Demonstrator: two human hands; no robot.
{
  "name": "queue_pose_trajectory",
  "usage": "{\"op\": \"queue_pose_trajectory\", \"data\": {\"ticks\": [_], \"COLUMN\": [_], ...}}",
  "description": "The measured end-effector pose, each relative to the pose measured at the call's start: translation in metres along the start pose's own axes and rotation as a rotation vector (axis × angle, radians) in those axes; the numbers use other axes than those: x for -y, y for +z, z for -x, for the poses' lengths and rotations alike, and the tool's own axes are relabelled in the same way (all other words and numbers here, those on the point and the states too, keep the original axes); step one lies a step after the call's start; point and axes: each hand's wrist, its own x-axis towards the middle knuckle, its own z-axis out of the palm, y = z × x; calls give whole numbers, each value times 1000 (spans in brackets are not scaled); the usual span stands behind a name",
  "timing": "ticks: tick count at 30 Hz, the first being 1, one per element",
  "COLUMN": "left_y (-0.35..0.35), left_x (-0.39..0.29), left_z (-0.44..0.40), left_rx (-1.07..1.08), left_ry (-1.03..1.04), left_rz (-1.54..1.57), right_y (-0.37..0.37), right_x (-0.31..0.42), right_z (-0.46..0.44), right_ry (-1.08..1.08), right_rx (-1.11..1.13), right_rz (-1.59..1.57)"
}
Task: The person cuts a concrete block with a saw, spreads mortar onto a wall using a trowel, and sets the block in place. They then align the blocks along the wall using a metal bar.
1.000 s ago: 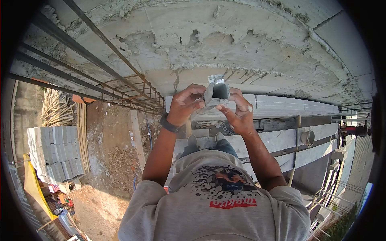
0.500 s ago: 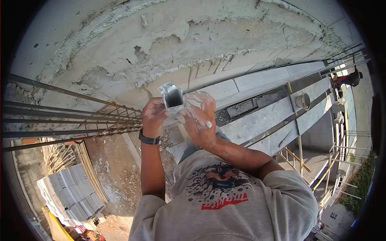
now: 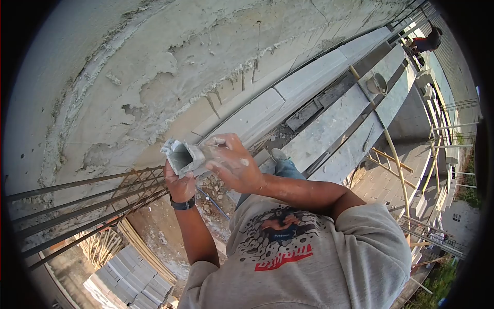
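Note:
A hollow, square-sided grey box (image 3: 182,157), smeared with mortar, is held up near the rough wall, its opening facing the camera. My left hand (image 3: 180,186), with a black watch on the wrist, grips it from below and the left side. At its right side is my right hand (image 3: 232,164), dusted with pale mortar, fingers bent against the box. The inside of the box looks dark and no contents can be made out.
Rusty rebar (image 3: 77,206) juts along the left. Scaffold planks (image 3: 345,123) run to the upper right, carrying a bucket (image 3: 376,84). Another person (image 3: 428,42) is at the far upper right. Stacked grey blocks (image 3: 131,280) stand below, and the plastered wall (image 3: 206,62) fills the top.
The view has turned, and both hands with the box have shifted left and down in it. My right hand now reaches across from the right, with its forearm nearly level.

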Motion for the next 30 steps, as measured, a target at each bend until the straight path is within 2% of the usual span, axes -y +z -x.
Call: {"op": "queue_pose_trajectory", "data": {"ticks": [2,4,5,7,9,12,15,18,21,24,27,30], "left_y": [7,5,-12,-44,-50,2,-14,-21,-22,-27,-34,-41], "left_x": [-3,2,20,49,67,46,74,86,88,88,92,99], "left_z": [4,9,17,34,43,33,23,13,6,8,10,11], "left_rx": [12,-24,-124,-210,-42,112,175,192,262,243,198,187], "left_ry": [-15,-12,-13,-142,-265,-145,-198,-69,-98,0,48,78], "left_rz": [30,117,71,-222,-626,-1109,-1215,-1311,-1313,-1335,-1326,-1234], "right_y": [-4,-20,-25,-29,-28,5,31,51,57,64,66,67], "right_x": [-21,-37,-56,-97,-129,-169,-160,-151,-150,-158,-154,-152], "right_z": [9,16,25,45,65,100,96,87,89,95,94,93], "right_ry": [12,212,388,688,943,983,1175,1211,1084,1012,949,795], "right_rx": [-61,-47,-14,104,270,293,176,33,32,102,89,94], "right_rz": [-80,-11,-2,12,29,-344,-667,-754,-648,-361,-242,-50]}}
